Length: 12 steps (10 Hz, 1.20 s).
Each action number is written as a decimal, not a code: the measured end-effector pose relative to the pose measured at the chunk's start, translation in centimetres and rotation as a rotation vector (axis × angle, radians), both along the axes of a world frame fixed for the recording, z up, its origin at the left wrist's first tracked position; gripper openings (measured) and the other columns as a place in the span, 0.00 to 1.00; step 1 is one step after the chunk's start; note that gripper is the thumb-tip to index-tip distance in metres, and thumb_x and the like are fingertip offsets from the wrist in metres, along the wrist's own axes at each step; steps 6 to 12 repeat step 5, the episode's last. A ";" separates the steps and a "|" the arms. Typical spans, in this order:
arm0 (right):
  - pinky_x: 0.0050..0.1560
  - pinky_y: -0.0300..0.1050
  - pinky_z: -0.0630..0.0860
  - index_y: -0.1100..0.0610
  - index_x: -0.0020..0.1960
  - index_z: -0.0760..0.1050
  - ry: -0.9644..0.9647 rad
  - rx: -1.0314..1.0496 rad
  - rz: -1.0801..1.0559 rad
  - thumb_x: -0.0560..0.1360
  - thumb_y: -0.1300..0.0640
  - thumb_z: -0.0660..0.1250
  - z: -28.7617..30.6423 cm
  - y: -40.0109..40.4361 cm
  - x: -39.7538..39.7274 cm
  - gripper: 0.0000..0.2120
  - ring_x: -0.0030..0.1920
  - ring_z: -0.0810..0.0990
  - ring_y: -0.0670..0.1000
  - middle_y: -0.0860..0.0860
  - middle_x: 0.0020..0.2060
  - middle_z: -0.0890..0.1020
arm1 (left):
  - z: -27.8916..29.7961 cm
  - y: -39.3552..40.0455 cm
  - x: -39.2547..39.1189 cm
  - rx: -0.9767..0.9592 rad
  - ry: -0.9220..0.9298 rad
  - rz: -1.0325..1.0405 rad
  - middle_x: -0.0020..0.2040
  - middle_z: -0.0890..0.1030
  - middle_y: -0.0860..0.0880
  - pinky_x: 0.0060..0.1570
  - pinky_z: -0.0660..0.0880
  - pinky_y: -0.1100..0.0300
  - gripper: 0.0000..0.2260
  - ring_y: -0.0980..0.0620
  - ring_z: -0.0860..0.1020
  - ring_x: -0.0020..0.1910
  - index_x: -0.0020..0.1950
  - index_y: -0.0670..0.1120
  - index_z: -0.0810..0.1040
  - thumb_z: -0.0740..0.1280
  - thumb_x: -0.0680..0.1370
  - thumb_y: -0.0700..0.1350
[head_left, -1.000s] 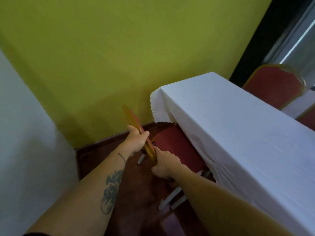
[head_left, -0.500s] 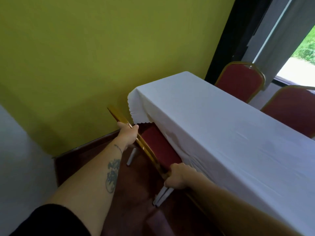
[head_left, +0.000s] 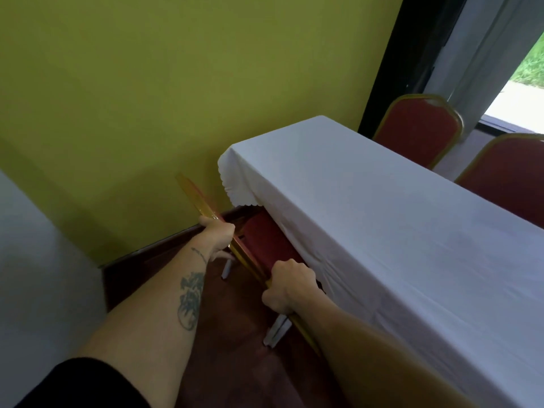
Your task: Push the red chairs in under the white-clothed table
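The left hand is wrapped around the gold top rail of the near chair. The right hand is clenched on the same rail, further along. Between and beyond the hands, the red seat sits partly under the table. Right of both hands, across the table, stand two more chairs.

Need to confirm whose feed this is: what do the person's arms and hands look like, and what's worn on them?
Both hands, left hand and right hand, are bare: no gloves, rings or watch visible. The left forearm carries a dark tattoo with a smaller mark near the wrist, and a black sleeve sits at the upper arm. The right forearm shows no markings or sleeve.
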State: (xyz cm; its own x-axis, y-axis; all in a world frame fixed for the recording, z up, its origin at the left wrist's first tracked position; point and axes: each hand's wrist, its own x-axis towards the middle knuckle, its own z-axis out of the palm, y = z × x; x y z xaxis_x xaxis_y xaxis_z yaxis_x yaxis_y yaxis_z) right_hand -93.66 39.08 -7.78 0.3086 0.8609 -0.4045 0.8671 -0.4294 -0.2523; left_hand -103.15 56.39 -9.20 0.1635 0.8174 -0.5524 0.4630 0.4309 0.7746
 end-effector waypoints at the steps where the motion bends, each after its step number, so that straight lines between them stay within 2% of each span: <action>1: 0.30 0.46 0.66 0.51 0.38 0.69 -0.002 0.017 -0.023 0.68 0.50 0.67 -0.4 0.7 0.2 0.08 0.35 0.75 0.52 0.50 0.38 0.77 | -0.6 1.8 0.2 -0.013 -0.019 -0.030 0.76 0.59 0.40 0.24 0.81 0.47 0.29 0.35 0.72 0.65 0.76 0.51 0.45 0.61 0.82 0.40; 2: 0.31 0.46 0.65 0.51 0.38 0.69 0.008 0.024 -0.045 0.67 0.50 0.67 -0.4 1.8 0.6 0.08 0.35 0.75 0.52 0.50 0.38 0.77 | -0.5 3.1 0.2 -0.014 -0.053 -0.055 0.74 0.61 0.38 0.25 0.81 0.48 0.22 0.36 0.75 0.59 0.70 0.51 0.52 0.61 0.82 0.40; 3: 0.32 0.46 0.67 0.51 0.39 0.70 0.022 0.002 -0.061 0.66 0.49 0.66 -0.1 2.4 0.6 0.08 0.36 0.77 0.52 0.50 0.38 0.78 | 0.1 2.9 -0.4 -0.011 0.020 -0.127 0.74 0.62 0.40 0.26 0.82 0.49 0.28 0.40 0.78 0.51 0.76 0.48 0.46 0.61 0.83 0.42; 4: 0.33 0.46 0.69 0.51 0.40 0.73 0.036 -0.020 -0.071 0.69 0.43 0.66 0.0 2.2 0.7 0.11 0.38 0.78 0.51 0.50 0.39 0.79 | 2.4 2.1 -1.2 -0.005 0.181 -0.260 0.72 0.66 0.40 0.23 0.79 0.54 0.27 0.42 0.76 0.48 0.76 0.41 0.51 0.61 0.83 0.46; 5: 0.42 0.49 0.77 0.53 0.44 0.77 0.086 0.026 -0.161 0.73 0.35 0.62 0.6 1.6 1.7 0.21 0.41 0.81 0.53 0.51 0.42 0.82 | 5.8 1.0 -1.7 0.006 0.276 -0.310 0.65 0.74 0.39 0.36 0.76 0.58 0.17 0.43 0.76 0.49 0.67 0.35 0.69 0.55 0.84 0.45; 12: 0.42 0.49 0.77 0.53 0.44 0.77 0.086 0.026 -0.161 0.73 0.35 0.62 0.6 1.6 1.7 0.21 0.41 0.81 0.53 0.51 0.42 0.82 | 5.8 1.0 -1.7 0.006 0.276 -0.310 0.65 0.74 0.39 0.36 0.76 0.58 0.17 0.43 0.76 0.49 0.67 0.35 0.69 0.55 0.84 0.45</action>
